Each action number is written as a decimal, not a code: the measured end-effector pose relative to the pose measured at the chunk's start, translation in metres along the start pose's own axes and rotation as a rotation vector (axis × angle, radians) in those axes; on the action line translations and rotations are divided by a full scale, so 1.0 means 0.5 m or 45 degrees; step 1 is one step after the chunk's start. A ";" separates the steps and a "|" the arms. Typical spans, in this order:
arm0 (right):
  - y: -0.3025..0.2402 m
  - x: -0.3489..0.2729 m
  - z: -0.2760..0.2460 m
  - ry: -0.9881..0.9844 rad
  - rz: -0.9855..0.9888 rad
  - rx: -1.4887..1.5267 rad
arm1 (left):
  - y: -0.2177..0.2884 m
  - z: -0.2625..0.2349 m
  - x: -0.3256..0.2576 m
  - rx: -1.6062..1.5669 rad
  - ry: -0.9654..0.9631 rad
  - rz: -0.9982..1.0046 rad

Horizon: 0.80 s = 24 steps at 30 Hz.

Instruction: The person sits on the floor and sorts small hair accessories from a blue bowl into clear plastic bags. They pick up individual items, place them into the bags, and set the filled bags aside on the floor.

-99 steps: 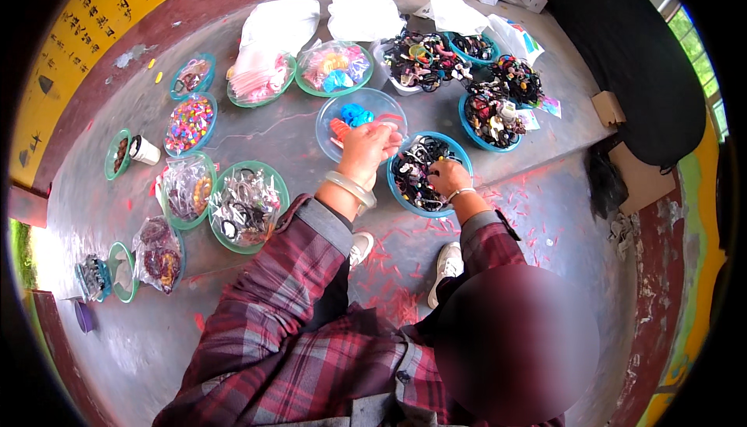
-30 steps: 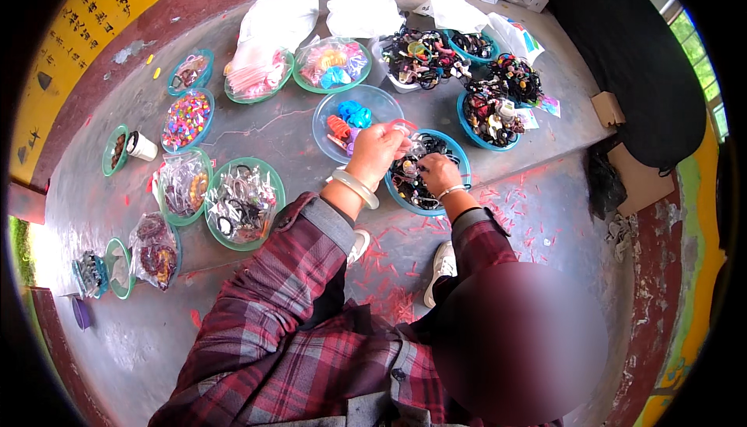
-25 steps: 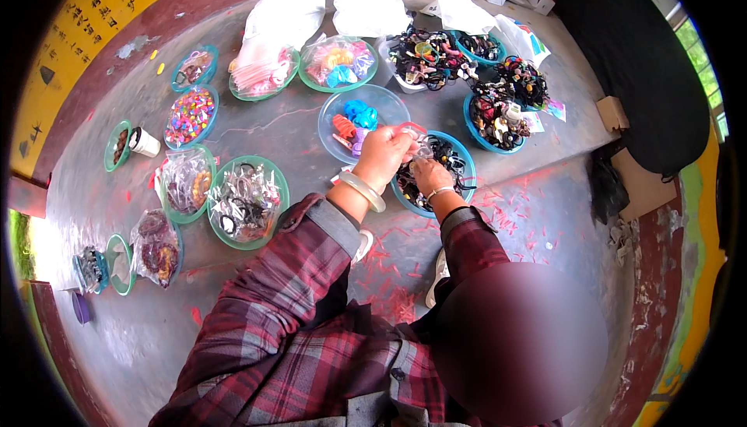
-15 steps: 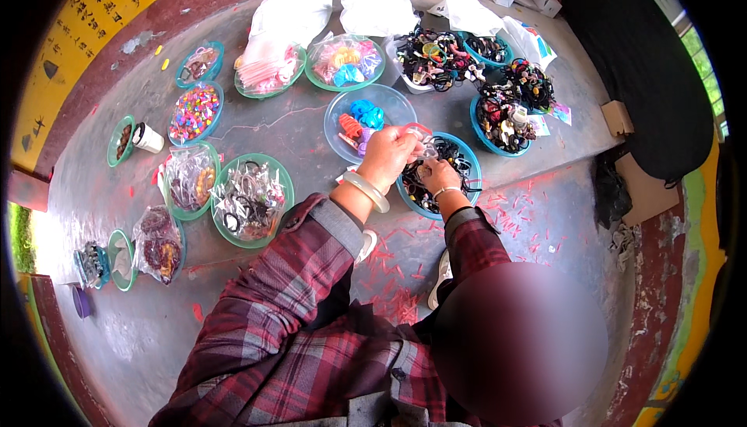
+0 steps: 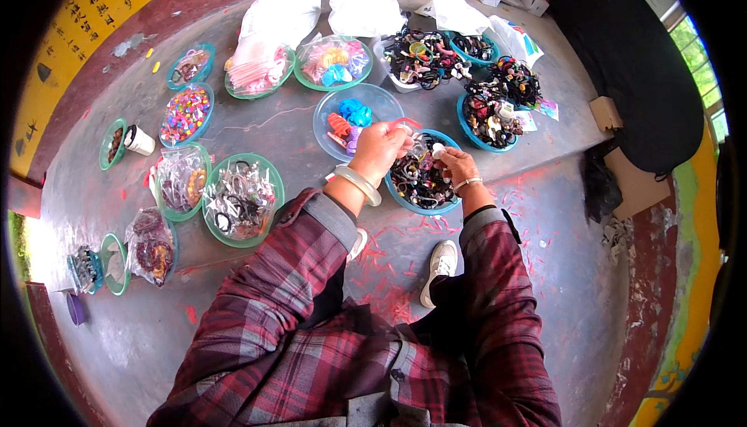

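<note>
My left hand (image 5: 383, 149), with a pale bangle at the wrist, pinches a small clear plastic bag (image 5: 408, 124) with a red top edge. The bag hangs over the near blue basin (image 5: 397, 193), which holds a heap of dark hair ties (image 5: 420, 182) with small coloured charms. Above that basin's right rim, my right hand (image 5: 459, 166) has its fingers closed round a small whitish roundish piece (image 5: 439, 150); whether it is joined to a hair tie is hard to see. Just beyond my left hand, a translucent blue basin (image 5: 319, 127) contains blue, orange and purple pieces.
More basins stand around: one of bagged hair ties (image 5: 243, 197), one of colourful beads (image 5: 187, 112), and one of dark hair ties (image 5: 489, 123). White sacks (image 5: 366, 13) lie along the back. Red scraps (image 5: 389, 298) litter the floor near my shoes (image 5: 442, 263).
My right hand has moved right, away from the left hand and the bag, and the whitish piece now shows at its fingertips. My left hand keeps its hold on the bag.
</note>
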State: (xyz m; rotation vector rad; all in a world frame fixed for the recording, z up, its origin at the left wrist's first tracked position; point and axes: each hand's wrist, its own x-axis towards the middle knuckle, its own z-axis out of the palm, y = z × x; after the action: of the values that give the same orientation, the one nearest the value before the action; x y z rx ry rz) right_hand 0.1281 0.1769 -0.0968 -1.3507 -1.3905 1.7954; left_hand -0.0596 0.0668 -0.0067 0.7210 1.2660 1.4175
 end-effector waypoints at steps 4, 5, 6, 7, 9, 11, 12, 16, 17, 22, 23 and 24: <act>-0.010 -0.016 -0.023 0.055 -0.008 0.175 | 0.004 0.007 -0.003 0.008 -0.023 -0.002; -0.007 -0.014 -0.031 0.028 0.004 0.230 | 0.005 0.010 -0.003 0.015 -0.022 -0.007; -0.012 -0.019 -0.030 -0.001 0.016 0.300 | 0.007 0.009 -0.005 0.024 -0.016 -0.012; -0.017 -0.025 -0.029 -0.031 0.028 0.369 | 0.003 0.008 -0.003 0.025 -0.012 -0.009; -0.026 -0.032 -0.027 -0.067 0.019 0.483 | 0.003 0.008 -0.004 0.034 -0.013 0.000; -0.037 -0.037 -0.033 -0.177 -0.019 0.596 | 0.003 0.012 -0.003 0.050 -0.014 -0.004; -0.051 -0.045 -0.029 -0.236 -0.038 0.652 | 0.002 0.014 -0.003 0.060 -0.010 -0.011; -0.113 -0.083 -0.001 -0.266 -0.189 0.683 | 0.002 0.023 -0.006 0.014 0.059 0.035; -0.120 -0.091 0.004 -0.297 -0.237 0.725 | -0.001 0.020 -0.005 0.027 0.039 0.015; -0.165 -0.143 0.020 -0.358 -0.307 0.551 | -0.005 0.017 0.000 0.033 -0.021 -0.022; -0.166 -0.150 0.023 -0.350 -0.310 0.536 | -0.004 0.019 -0.001 0.033 -0.024 -0.020; -0.168 -0.159 0.030 -0.346 -0.311 0.520 | -0.004 0.019 -0.003 0.032 -0.024 -0.019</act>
State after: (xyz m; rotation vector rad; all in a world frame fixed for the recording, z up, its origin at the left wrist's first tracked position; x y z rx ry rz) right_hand 0.1302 0.1345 0.0120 -0.7183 -1.1688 2.0045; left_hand -0.0499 0.0682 -0.0057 0.7391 1.2744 1.3819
